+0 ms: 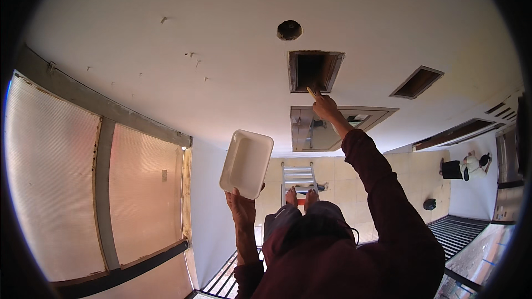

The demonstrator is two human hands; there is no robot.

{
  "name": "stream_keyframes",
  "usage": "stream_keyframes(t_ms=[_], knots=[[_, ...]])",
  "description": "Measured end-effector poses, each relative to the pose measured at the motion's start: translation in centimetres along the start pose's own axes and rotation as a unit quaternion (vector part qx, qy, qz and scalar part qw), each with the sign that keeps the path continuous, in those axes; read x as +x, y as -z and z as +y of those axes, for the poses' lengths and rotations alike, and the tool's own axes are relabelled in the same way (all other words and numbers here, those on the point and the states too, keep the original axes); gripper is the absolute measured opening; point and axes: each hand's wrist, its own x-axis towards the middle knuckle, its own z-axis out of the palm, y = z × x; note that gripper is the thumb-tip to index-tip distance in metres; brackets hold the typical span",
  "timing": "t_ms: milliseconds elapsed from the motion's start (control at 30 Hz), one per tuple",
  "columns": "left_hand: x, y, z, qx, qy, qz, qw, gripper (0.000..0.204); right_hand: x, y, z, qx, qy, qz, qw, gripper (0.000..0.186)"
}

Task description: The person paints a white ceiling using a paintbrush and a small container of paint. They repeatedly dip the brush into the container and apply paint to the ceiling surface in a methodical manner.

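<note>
My left hand (pixel 241 206) grips a white rectangular plastic tub (pixel 247 164) by its near end, thumb over the rim. The tub is tilted so that its inside shows; a pale film seems to coat it. My right arm reaches up to the white wall. There my right hand (pixel 326 106) is closed on a thin yellowish-handled paintbrush (pixel 311 93), its tip at the lower edge of a framed rectangular opening (pixel 339 64). The brush's bristles are hard to make out against the dark recess. Just below my right hand is a mirror (pixel 303 128) with a pale frame.
My bare feet (pixel 302 195) stand on a metal stepladder (pixel 298 174) above a tiled floor. A round hole (pixel 289 30) and another rectangular opening (pixel 418 82) are in the wall. Translucent panels (pixel 145 188) line the left. Another person (pixel 472 166) is at far right, near a black bag (pixel 429 204).
</note>
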Motion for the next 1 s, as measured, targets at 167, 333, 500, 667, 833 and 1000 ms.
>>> stream_keyframes(t_ms=[167, 333, 500, 667, 833, 1000], knots=[[1.3, 1.2, 0.5, -0.005, -0.013, 0.024, 1.000, 0.071, -0.4, 3.6, -2.1, 0.047, -0.049, -0.114, 0.991, 0.094], [3.8, 2.6, 0.3, -0.004, -0.041, 0.045, 0.998, 0.071, -0.4, 1.0, -0.8, -0.053, -0.038, -0.069, 0.995, 0.097], [5.5, 4.7, -0.8, -0.003, -0.046, 0.057, 0.997, 0.071, -1.0, 1.2, -1.4, -0.059, -0.070, -0.066, 0.994, 0.094], [6.2, 5.6, -2.2, -0.014, -0.045, 0.071, 0.996, 0.072, -1.1, 2.1, -1.7, -0.052, -0.082, -0.091, 0.991, 0.093], [7.0, 7.0, -4.1, -0.029, -0.038, 0.081, 0.996, 0.072, -1.1, 1.1, -1.3, -0.085, -0.068, -0.046, 0.993, 0.095], [7.7, 7.8, -6.3, -0.057, -0.039, 0.092, 0.993, 0.072, -1.3, 0.4, -1.2, -0.080, -0.062, -0.028, 0.994, 0.096]])
